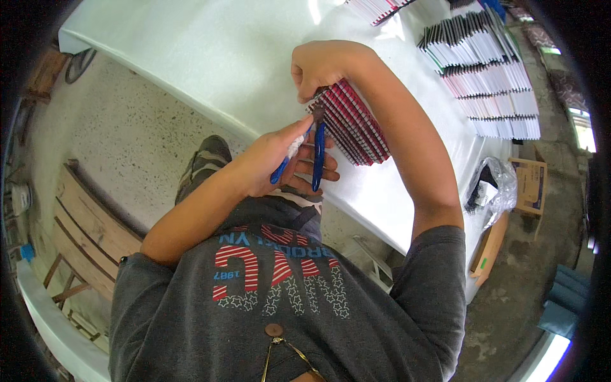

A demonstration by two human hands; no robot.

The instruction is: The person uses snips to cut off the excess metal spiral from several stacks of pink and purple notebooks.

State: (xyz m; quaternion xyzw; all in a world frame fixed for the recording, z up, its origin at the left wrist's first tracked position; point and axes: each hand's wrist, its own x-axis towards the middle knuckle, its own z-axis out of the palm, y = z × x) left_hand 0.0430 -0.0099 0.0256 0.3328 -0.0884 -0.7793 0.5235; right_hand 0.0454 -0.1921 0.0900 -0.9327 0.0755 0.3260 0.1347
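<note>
My left hand (pixel 286 156) holds a pair of blue-handled pliers (pixel 319 159). The handles lie between thumb and fingers, and something white shows around one of them. The dark jaws point up at the near left corner of a stack of spiral-bound notebooks (pixel 353 127), whose bindings show as red, black and white rows. Over the far left end of that stack bends my right hand (pixel 321 67), its fingers curled in and pressed at the corner by the jaws. Whatever those fingertips pinch is hidden under the hand.
A white-covered table (pixel 191 57) carries the stack. Piles of bound notebooks (pixel 487 76) stand at its far right, with more notebooks (pixel 379 7) at the far edge. Clear plastic wrap (pixel 499 184) and a cardboard box (pixel 530 184) lie right. A wooden bench (pixel 89 204) stands left.
</note>
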